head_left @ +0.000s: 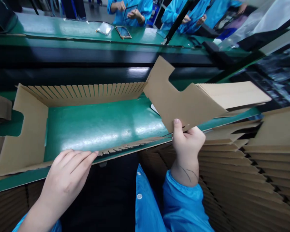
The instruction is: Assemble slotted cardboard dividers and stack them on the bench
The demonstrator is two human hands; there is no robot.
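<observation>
A cardboard frame stands on the green bench, with slotted strips along its long sides and notched panels at its ends. My right hand [187,138] is closed on the lower edge of the right notched cardboard panel [181,103], thumb in front; this panel leans at an angle. The fingers of my left hand [69,174] are pressed together over the near slotted cardboard strip [120,149], gripping its top edge. Opposite, the far slotted strip [87,91] stands upright. The left notched panel [29,129] meets its end.
A stack of flat cardboard [234,93] lies at the right on the green bench [94,120]. Many slotted cardboard pieces [241,174] are piled below it. More brown cardboard [0,112] sits at far left. Across a dark conveyor-like gap, co-workers in blue work at another bench [72,30].
</observation>
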